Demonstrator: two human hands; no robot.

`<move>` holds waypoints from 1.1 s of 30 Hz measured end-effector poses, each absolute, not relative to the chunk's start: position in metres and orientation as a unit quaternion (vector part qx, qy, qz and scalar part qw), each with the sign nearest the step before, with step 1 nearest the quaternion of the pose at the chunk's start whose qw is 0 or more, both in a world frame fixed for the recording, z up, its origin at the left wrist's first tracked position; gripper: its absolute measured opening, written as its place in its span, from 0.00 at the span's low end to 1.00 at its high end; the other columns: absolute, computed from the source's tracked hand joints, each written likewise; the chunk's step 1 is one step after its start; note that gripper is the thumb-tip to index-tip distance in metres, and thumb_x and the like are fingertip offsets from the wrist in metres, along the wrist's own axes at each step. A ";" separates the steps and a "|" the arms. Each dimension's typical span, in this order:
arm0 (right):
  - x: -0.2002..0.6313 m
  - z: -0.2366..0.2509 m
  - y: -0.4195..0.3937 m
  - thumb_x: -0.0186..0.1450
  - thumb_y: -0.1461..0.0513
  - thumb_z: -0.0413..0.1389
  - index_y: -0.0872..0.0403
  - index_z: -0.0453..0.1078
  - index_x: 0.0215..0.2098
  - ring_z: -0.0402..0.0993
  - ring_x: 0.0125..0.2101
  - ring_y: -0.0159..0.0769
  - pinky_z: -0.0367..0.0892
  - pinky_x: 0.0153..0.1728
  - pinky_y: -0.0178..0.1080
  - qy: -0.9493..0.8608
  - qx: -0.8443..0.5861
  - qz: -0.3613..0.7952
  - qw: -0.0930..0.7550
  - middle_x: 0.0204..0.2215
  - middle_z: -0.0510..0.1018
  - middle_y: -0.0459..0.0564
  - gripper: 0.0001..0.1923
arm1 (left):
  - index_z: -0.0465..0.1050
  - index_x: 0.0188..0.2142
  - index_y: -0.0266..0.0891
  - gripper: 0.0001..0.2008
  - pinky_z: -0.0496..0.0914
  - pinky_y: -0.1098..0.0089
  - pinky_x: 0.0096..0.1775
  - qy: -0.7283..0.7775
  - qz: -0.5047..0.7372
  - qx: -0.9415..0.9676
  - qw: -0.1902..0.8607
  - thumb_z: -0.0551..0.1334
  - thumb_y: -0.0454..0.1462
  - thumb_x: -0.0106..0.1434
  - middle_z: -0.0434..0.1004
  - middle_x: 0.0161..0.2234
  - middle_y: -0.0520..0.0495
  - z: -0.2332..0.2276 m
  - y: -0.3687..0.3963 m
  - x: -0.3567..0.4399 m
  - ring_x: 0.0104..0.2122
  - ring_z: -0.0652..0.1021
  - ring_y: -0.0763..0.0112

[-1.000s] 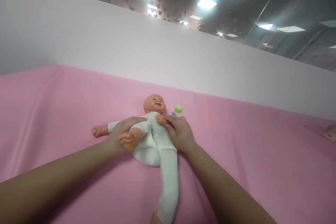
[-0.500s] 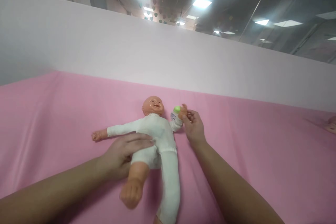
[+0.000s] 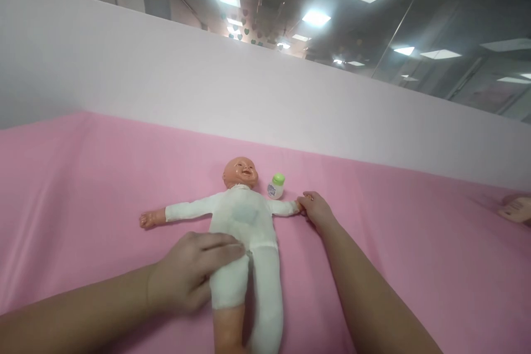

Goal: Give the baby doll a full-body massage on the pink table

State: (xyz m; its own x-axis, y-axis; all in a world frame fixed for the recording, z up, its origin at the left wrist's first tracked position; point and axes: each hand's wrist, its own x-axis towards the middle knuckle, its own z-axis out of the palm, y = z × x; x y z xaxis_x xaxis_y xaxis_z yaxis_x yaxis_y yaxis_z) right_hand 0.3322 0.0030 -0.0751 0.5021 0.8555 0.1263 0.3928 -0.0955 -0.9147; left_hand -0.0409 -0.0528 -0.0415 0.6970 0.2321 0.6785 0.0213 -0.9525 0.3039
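A baby doll (image 3: pixel 244 221) in a white suit lies on its back on the pink sheet (image 3: pixel 415 265), arms spread out to both sides. My left hand (image 3: pixel 194 274) rests on the doll's hip and upper leg, fingers laid across the white cloth. My right hand (image 3: pixel 317 210) pinches the doll's outstretched hand at the right side and holds it down on the sheet. A small white bottle with a green cap (image 3: pixel 276 186) stands just right of the doll's head, apart from both hands.
A white partition wall (image 3: pixel 249 88) runs along the far side of the pink sheet. At the far right edge another person's hand (image 3: pixel 516 208) lies on the sheet. Ceiling lights show above the wall.
The doll's bent bare leg has been lowered and straightened. My right hand drew the doll's arm outward and down onto the sheet, uncovering the bottle. My left hand slid down to the hip.
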 end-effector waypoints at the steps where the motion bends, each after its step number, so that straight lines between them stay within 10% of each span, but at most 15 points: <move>1: 0.330 -0.073 0.003 0.56 0.52 0.63 0.52 0.69 0.42 0.68 0.18 0.35 0.60 0.17 0.35 -0.443 -0.699 0.247 0.505 0.20 0.74 0.43 0.20 | 0.62 0.62 0.47 0.27 0.78 0.63 0.43 0.085 0.401 0.901 0.141 0.56 0.31 0.63 0.79 0.49 0.42 -0.044 -0.049 -0.041 0.44 0.82 0.61; 9: 0.269 -0.052 -0.008 0.56 0.50 0.67 0.51 0.69 0.41 0.69 0.24 0.33 0.68 0.26 0.36 -0.501 -0.562 0.297 0.588 0.28 0.76 0.44 0.21 | 0.71 0.58 0.42 0.23 0.70 0.48 0.57 0.354 0.373 0.848 0.129 0.58 0.34 0.63 0.73 0.58 0.40 -0.061 -0.012 -0.039 0.57 0.74 0.51; 17: 0.222 -0.045 -0.028 0.66 0.61 0.55 0.43 0.76 0.53 0.75 0.52 0.41 0.68 0.56 0.46 -0.752 -0.515 0.151 0.382 0.52 0.79 0.46 0.19 | 0.75 0.54 0.44 0.19 0.72 0.55 0.56 0.353 0.368 0.836 0.201 0.62 0.39 0.64 0.77 0.54 0.44 -0.062 -0.002 -0.033 0.55 0.76 0.55; 24: 0.240 -0.049 -0.026 0.65 0.56 0.57 0.47 0.73 0.57 0.72 0.29 0.35 0.71 0.36 0.42 -0.691 -0.581 0.162 0.398 0.40 0.81 0.48 0.21 | 0.71 0.59 0.44 0.21 0.72 0.57 0.57 0.260 0.393 0.877 0.097 0.60 0.35 0.66 0.79 0.54 0.44 -0.061 -0.011 -0.042 0.54 0.78 0.59; 33: 0.303 -0.062 0.000 0.62 0.47 0.59 0.53 0.63 0.60 0.68 0.24 0.33 0.66 0.25 0.36 -0.448 -0.621 0.235 0.599 0.33 0.77 0.47 0.34 | 0.67 0.61 0.44 0.25 0.75 0.59 0.51 0.038 0.387 0.918 0.070 0.60 0.35 0.63 0.78 0.54 0.40 -0.038 -0.047 -0.045 0.49 0.80 0.59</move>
